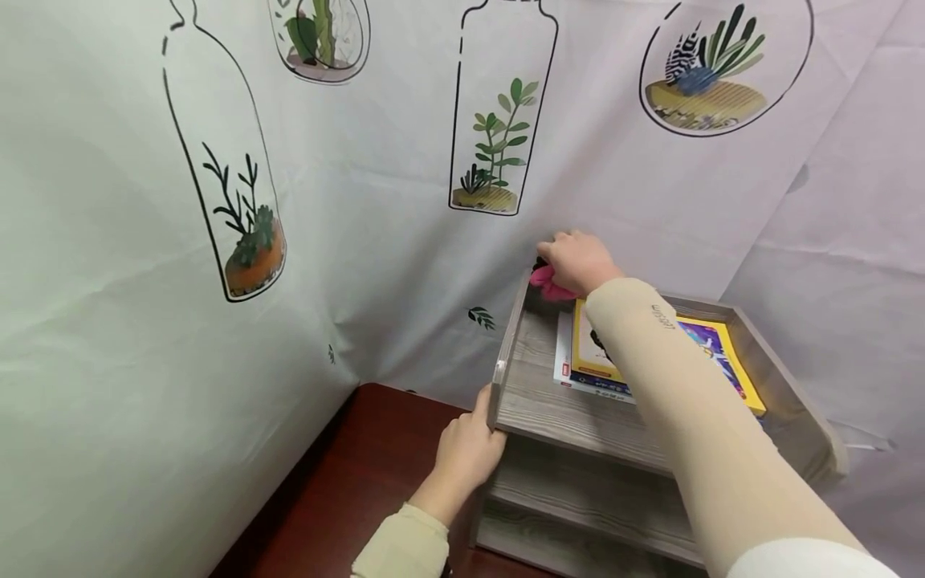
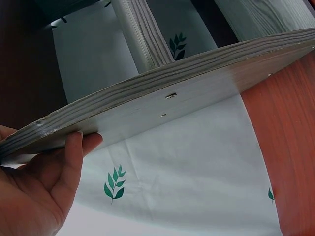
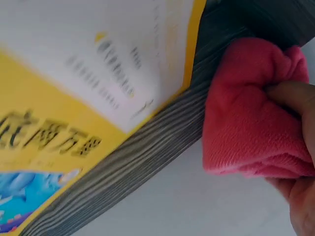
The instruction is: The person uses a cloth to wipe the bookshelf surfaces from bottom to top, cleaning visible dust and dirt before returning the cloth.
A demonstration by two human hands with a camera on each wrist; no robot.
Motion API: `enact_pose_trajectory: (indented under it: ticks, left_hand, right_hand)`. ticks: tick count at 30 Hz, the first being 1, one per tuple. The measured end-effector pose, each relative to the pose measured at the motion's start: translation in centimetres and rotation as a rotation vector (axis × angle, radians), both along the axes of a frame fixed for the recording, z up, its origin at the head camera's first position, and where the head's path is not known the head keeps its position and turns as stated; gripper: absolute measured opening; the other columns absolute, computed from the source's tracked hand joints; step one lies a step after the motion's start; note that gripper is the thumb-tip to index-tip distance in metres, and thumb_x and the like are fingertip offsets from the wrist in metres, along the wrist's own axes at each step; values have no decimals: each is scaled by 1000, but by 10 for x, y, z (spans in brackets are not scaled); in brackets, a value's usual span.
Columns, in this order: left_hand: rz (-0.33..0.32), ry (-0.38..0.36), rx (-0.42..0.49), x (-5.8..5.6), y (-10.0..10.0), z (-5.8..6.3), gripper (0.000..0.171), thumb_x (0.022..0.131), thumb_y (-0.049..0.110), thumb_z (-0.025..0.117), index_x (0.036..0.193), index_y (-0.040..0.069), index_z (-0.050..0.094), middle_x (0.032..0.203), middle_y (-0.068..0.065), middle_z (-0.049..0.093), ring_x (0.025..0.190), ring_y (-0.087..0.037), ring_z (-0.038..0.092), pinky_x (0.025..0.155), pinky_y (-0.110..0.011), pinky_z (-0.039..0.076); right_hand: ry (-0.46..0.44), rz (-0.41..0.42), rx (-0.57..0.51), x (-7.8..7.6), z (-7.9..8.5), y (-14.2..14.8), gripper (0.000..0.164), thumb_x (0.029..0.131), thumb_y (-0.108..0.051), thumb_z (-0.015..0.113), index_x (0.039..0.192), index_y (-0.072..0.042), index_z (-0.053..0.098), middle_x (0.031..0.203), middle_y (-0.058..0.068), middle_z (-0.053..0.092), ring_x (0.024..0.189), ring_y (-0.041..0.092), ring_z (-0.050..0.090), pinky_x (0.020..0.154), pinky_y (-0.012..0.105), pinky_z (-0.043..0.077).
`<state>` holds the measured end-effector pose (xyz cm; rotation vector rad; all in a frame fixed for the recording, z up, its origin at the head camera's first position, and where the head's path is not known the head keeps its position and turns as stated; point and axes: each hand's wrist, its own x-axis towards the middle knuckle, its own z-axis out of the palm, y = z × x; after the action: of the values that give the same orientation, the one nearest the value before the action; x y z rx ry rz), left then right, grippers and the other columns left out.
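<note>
A small grey wood-grain shelf [image 1: 535,401] stands on a dark red table. My left hand [image 1: 470,445] grips the front edge of its left side panel. In the left wrist view, fingers of my left hand [image 2: 44,182] lie against the panel's outer face [image 2: 147,108], with part of the hand over the edge. My right hand [image 1: 581,261] holds a pink cloth [image 1: 552,285] at the top shelf's back left corner. The folded, bunched cloth [image 3: 251,113] presses over the shelf's edge in the right wrist view, with my right hand [image 3: 300,147] pinching it.
Books with a yellow cover [image 1: 588,345] lie stacked on the top shelf, beside another yellow-edged book [image 1: 737,361] under my right forearm. Lower shelf boards [image 1: 578,490] sit beneath. A pale cloth backdrop [image 1: 390,265] with printed plants hangs behind the red tabletop [image 1: 376,466].
</note>
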<state>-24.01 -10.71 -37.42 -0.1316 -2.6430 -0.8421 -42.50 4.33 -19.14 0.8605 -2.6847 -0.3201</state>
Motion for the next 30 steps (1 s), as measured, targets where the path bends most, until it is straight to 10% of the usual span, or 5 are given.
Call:
enact_pose_trajectory:
  ticks: [13, 30]
  left_hand:
    - [0, 14, -12, -3, 2, 0, 54, 82, 20, 58, 133, 14, 42, 72, -14, 66, 61, -30, 62, 49, -40, 41]
    - [11, 3, -3, 0, 1, -1, 54, 82, 19, 59, 133, 12, 42, 74, -15, 66, 60, -30, 62, 49, -41, 42]
  right_hand:
    - [51, 80, 50, 5, -10, 49, 18, 84, -12, 63, 102, -14, 59, 90, 12, 51, 85, 30, 47, 74, 45, 43]
    - [-37, -71, 41, 9, -20, 79, 32, 84, -16, 63, 115, -15, 59, 91, 12, 54, 84, 31, 51, 74, 47, 43]
